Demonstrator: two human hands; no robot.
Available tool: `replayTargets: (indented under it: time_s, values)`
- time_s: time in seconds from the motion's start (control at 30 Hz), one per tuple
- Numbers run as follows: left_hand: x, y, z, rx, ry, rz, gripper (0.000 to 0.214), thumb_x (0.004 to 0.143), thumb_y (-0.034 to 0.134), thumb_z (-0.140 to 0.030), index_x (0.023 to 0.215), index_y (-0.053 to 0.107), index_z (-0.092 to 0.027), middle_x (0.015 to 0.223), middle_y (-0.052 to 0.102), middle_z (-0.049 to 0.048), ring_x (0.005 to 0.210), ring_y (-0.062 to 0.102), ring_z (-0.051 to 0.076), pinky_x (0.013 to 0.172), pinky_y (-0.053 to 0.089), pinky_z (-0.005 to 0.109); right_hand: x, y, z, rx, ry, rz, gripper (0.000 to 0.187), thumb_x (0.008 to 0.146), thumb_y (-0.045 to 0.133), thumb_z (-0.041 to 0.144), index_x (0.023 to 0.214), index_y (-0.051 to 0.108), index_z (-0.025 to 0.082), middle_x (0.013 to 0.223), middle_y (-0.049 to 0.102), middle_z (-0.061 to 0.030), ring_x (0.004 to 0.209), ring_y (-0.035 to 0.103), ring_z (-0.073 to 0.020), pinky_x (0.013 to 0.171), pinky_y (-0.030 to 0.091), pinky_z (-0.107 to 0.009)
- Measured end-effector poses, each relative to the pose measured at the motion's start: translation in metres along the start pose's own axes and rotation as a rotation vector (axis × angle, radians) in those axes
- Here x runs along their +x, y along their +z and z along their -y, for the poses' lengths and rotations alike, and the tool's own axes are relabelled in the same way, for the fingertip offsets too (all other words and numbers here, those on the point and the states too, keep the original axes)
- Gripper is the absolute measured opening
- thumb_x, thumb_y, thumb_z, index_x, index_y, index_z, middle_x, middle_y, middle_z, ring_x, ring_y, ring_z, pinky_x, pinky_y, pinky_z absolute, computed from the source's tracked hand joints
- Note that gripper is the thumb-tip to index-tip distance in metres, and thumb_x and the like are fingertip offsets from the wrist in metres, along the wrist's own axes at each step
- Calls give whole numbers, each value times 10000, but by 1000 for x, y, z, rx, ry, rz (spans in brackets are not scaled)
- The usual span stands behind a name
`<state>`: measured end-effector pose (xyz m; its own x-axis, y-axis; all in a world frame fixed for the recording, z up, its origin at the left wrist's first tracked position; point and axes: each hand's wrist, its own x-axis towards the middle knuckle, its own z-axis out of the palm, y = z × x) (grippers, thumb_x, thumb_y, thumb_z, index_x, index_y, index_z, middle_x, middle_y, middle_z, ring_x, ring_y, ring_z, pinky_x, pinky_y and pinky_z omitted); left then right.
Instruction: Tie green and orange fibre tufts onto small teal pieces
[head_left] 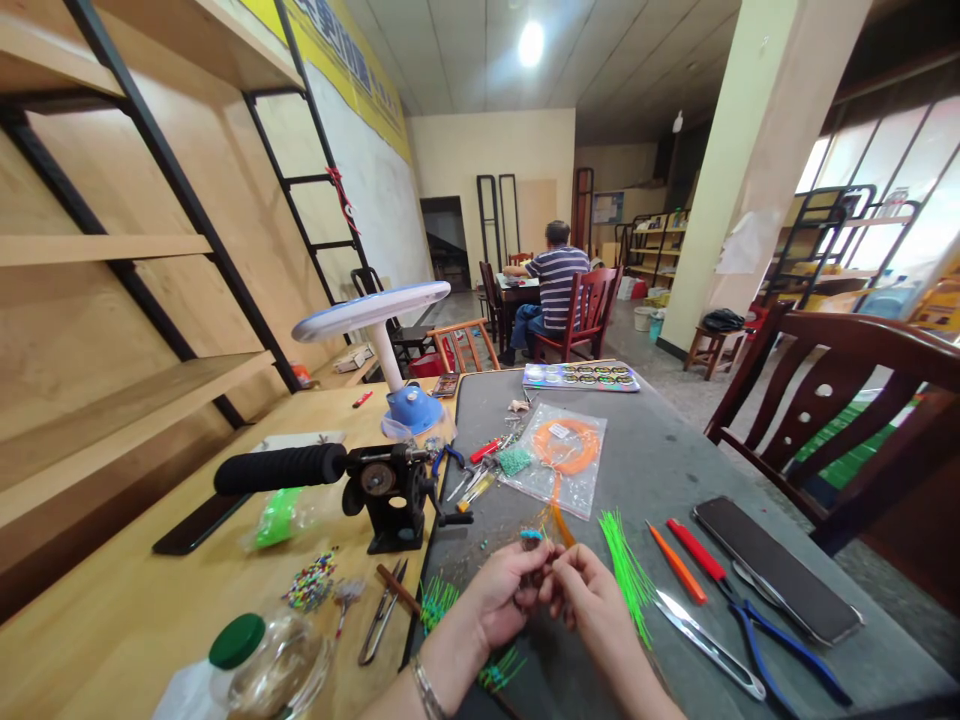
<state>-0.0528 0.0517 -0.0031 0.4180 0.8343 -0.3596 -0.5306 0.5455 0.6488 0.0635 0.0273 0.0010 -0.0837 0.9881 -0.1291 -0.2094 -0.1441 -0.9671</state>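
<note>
Both my hands meet low in the middle over a grey mat (675, 470). My left hand (504, 592) is closed in a pinch on a small item with a blue tip that I cannot name. My right hand (592, 598) is also pinched, fingertips touching the same spot, with an orange cord (561, 522) rising from between them toward a clear bag of orange cord (564, 455). A bundle of green strands (626, 568) lies just right of my right hand. More green strands (439, 600) lie under my left wrist.
A black hand-crank tool (390, 490) with a foam handle stands left of the mat beside a blue and white lamp (390, 340). Scissors (709, 645), blue-handled pliers (780, 650), orange and red tools and a phone (776, 570) lie right. Loose beads (311, 582), snips and a green-capped bottle (247, 665) sit left. A person sits far back.
</note>
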Motion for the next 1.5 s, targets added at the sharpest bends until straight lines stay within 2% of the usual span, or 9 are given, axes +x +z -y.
replayTargets:
  time_s: [0.77, 1.5]
  values:
    - [3, -8, 1, 30, 29, 26, 294, 687, 777, -286, 808, 641, -55, 530, 550, -16, 356, 430, 14, 330, 118, 133, 4, 0, -5, -35, -21, 22, 343, 710, 592, 499, 631, 417, 214, 505, 620, 17, 392, 480, -83, 372, 278, -175]
    - [2, -5, 0, 80, 52, 29, 353, 666, 793, -332, 830, 641, -58, 516, 540, -23, 366, 419, 17, 343, 98, 148, 1, 0, -4, -9, -5, 2, 331, 715, 587, 488, 632, 422, 213, 506, 618, 19, 392, 467, -85, 384, 273, -181]
